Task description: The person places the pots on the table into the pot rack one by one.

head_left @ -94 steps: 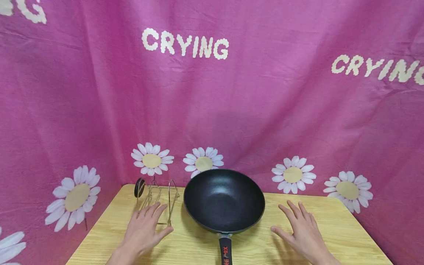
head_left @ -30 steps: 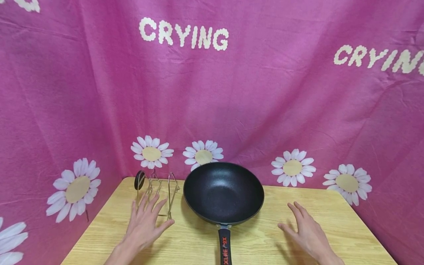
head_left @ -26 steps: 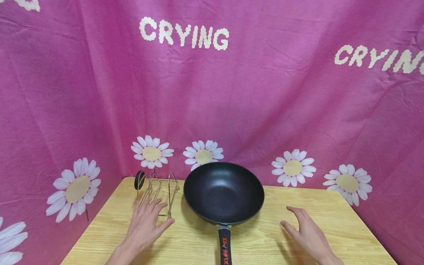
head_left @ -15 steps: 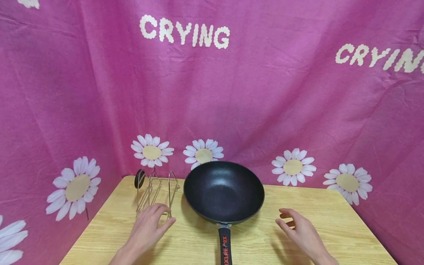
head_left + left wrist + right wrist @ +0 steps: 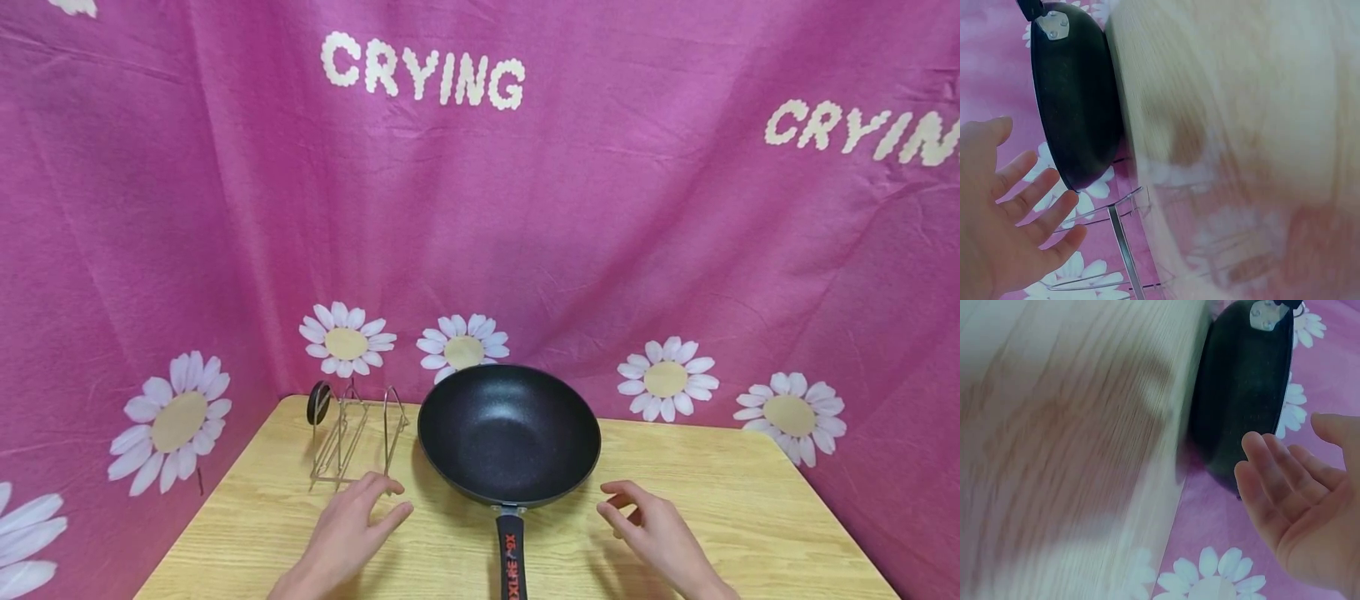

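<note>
A black wok point(image 5: 510, 433) with a dark handle point(image 5: 512, 554) marked in red letters sits on the table, its handle toward me. Left of it stands a wire pot-lid rack point(image 5: 348, 442) with a black round knob-like disc point(image 5: 318, 403) at its left end. My left hand point(image 5: 345, 533) hovers in front of the rack, thumb apart from loosely bent fingers point(image 5: 1047, 215), touching nothing. On the other side, my right hand point(image 5: 656, 533) is held in the air beside the wok, fingers point(image 5: 1272, 481) relaxed and slightly bent, nothing in them.
The light wooden table point(image 5: 750, 500) has its back edge against a pink cloth point(image 5: 562, 208) printed with daisies and lettering. The cloth also hangs along both sides.
Both hands have moved inward toward the wok's handle, and the fingers have gone from spread to more bent. The left hand has drawn away from the rack. Wok and rack stay put.
</note>
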Motion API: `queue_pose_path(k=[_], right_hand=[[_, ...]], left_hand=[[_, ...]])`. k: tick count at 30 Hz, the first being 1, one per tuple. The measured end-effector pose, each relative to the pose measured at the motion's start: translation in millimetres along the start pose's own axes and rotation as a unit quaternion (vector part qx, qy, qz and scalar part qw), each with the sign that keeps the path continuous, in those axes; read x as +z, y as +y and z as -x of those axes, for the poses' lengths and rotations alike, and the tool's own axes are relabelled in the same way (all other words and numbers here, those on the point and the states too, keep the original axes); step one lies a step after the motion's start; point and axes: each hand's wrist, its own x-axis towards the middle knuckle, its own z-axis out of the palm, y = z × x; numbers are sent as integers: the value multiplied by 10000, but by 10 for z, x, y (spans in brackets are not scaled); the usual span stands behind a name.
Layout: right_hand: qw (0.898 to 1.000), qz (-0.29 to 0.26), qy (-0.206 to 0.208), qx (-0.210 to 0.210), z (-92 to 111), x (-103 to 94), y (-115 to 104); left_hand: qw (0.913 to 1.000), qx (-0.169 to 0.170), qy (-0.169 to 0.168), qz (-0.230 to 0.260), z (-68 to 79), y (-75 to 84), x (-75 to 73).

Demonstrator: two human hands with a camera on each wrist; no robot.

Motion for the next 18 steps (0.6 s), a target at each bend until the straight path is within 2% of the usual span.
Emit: queue_pose_path(k=[8, 14, 18], right_hand=[[9986, -407, -341, -62, 33, 66, -82], [9936, -881, -702, -98, 56, 73, -168], [9911, -946, -936, -65, 61, 117, -226]], left_hand=[[9995, -124, -143, 253, 98, 50, 54], [9941, -430, -659, 752, 147, 116, 76], [9908, -386, -838, 989, 174, 170, 98]])
